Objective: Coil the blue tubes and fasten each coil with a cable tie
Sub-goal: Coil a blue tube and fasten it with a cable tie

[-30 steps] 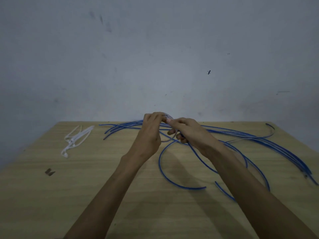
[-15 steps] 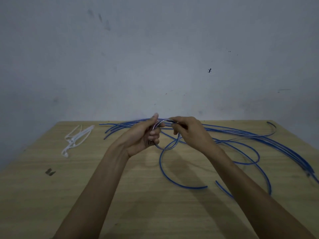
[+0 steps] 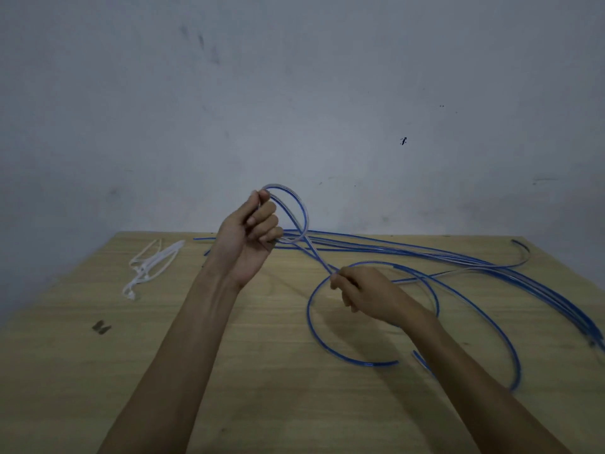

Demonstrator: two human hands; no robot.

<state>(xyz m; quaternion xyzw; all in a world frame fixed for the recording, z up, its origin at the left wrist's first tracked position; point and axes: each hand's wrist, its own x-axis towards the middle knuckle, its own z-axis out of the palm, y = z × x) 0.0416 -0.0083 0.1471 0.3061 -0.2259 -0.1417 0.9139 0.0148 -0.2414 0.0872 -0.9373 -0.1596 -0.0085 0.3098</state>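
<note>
Coiling blue tube (image 3: 307, 309), first loop up.
Left hand (image 3: 248, 234) gripped small raised coil (image 3: 294, 211); right hand (image 3: 366, 294) pinched the tube lower right. Cable ties (image 3: 150, 267) lay far left on table (image 3: 98, 388).

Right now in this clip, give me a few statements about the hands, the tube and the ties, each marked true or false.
1. The left hand holds a small loop of blue tube raised above the table. True.
2. The right hand is empty. False: it pinches the same tube lower down.
3. The white cable ties lie on the table to the left of both hands. True.
4. A cable tie is already fastened round the loop. False: none shows on it.
5. More blue tubes lie uncoiled across the far right of the table. True.
</note>
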